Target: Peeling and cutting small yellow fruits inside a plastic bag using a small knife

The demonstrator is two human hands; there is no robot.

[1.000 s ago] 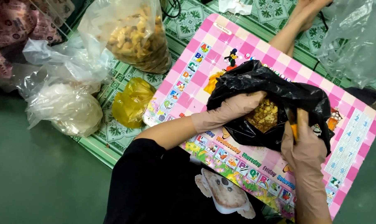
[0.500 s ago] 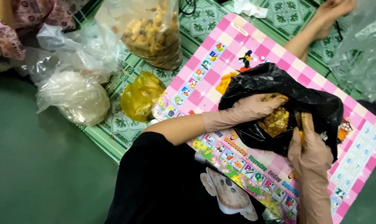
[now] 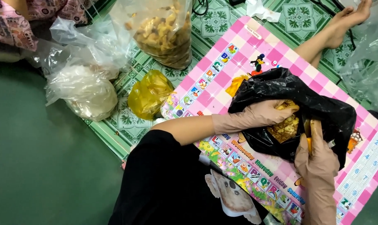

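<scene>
Black plastic bag, golden-brown crumbly pieces inside. Beige gloves on the left hand and right hand. Pink-and-white checked play mat with colourful cartoon squares. Yellow bag on the green patterned floor mat.

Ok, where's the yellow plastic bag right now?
In the head view the yellow plastic bag lies left of centre on the green patterned mat, against the left edge of the pink board, between the white-filled clear bag and the black bag.
</scene>
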